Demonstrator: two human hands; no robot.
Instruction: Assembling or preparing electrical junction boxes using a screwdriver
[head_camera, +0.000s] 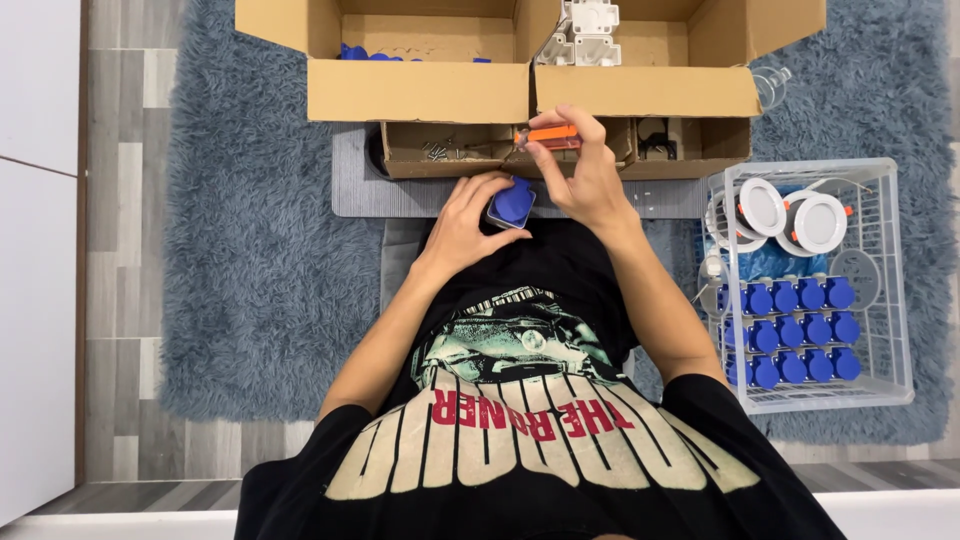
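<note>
Your left hand (470, 222) grips one blue part (511, 203) at centre, your right hand (583, 170) pinches the orange-handled screwdriver (545, 135) at twelve o'clock, and the white basket (893, 300) at three o'clock already holds rows of finished-looking blue parts (790, 330).

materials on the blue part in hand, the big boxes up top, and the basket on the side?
Blue part, held by the left hand: looks like moulded plastic, with an even colour and soft sheen. Big boxes: corrugated cardboard, matte brown with folded flaps. Basket: probably clear or whitish plastic lattice; coated wire can't be ruled out.
</note>
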